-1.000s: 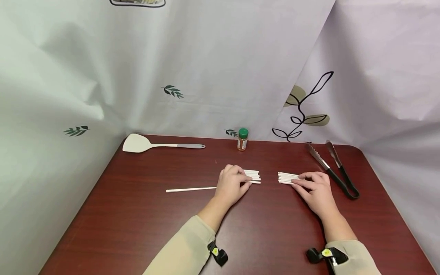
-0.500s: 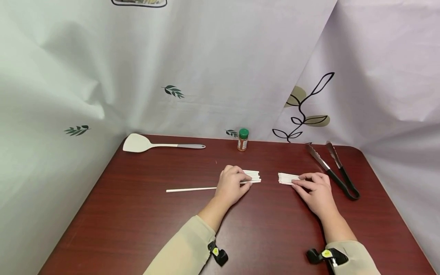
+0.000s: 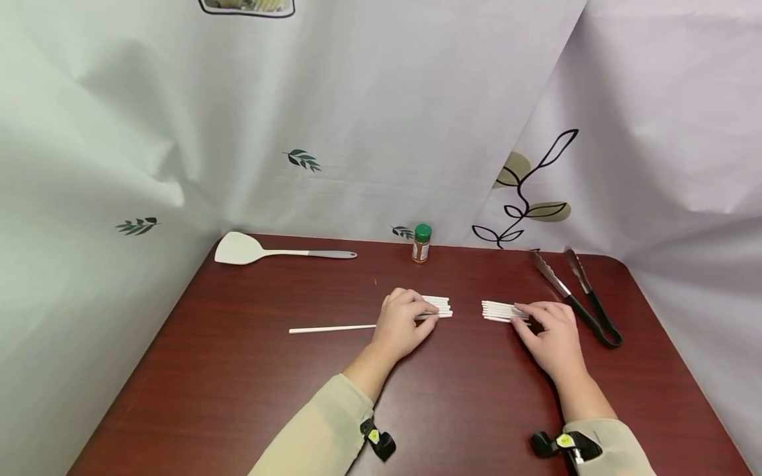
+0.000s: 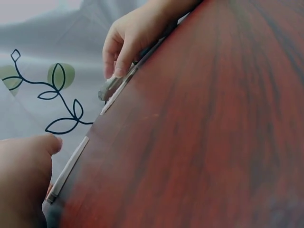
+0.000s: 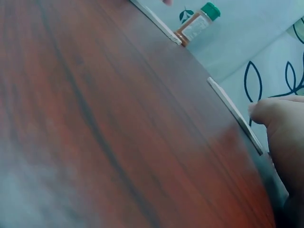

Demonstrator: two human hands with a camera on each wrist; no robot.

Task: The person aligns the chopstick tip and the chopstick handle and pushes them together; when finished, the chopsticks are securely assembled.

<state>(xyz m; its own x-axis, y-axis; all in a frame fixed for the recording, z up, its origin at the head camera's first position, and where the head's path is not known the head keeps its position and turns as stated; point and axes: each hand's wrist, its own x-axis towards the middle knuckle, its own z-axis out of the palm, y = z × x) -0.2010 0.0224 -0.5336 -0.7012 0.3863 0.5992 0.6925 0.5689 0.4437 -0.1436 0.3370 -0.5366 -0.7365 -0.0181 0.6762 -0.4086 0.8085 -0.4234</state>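
Note:
In the head view my left hand (image 3: 405, 322) grips a small row of white sticks (image 3: 437, 306) lying on the table, their right ends poking out past the fingertips. The palm and fingers hide the rest of that row. Across a narrow gap lies a second row of white sticks (image 3: 497, 311). My right hand (image 3: 550, 334) has its thumb and fingers at opposite edges of this row, near its right end. In the right wrist view the right thumb (image 5: 261, 111) is close beside the sticks (image 5: 235, 116). A longer-looking white stick (image 3: 330, 328) reaches out left from behind the left hand.
A white spatula (image 3: 241, 249) with a grey handle lies at the back left. At the back edge stands a green-capped spice jar (image 3: 421, 244). Black-handled tongs (image 3: 586, 301) lie spread on the right, just beyond the right hand. A pale printed cloth (image 3: 381, 119) hangs behind the table.
My right hand has slid slightly rightward along its row, so more of the sticks shows. The front stick beside my left fingertips sits closer to its row. The left hand has stayed in place.

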